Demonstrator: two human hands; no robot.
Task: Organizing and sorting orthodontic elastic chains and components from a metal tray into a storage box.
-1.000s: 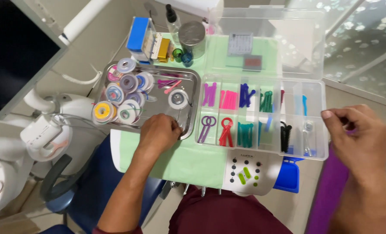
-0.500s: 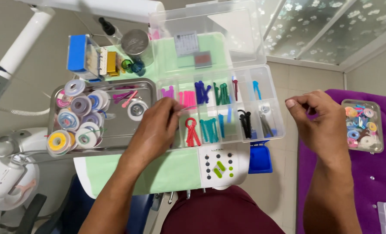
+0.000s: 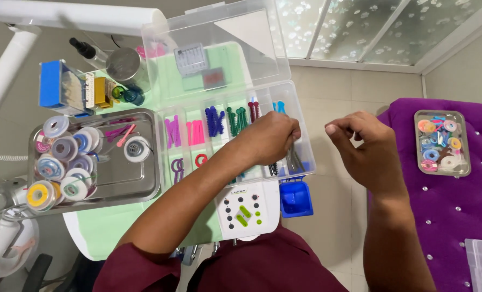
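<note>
left hand (image 3: 271, 138) moved right into organiser box (image 3: 292, 105), grip hidden | right hand (image 3: 368, 143) pinched, contents unclear | spool tray (image 3: 143, 186) beside

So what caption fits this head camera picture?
Left hand reaches into clear plastic compartment box of coloured pieces; right hand hovers beside.

Left hand (image 3: 271, 138) now across from the steel tray (image 3: 143, 189) to the right-end compartments of the clear organiser box (image 3: 298, 116), fingers curled over the dark pieces there, right hand (image 3: 365, 146) drawn in closer beside the box, fingertips pinched
</note>
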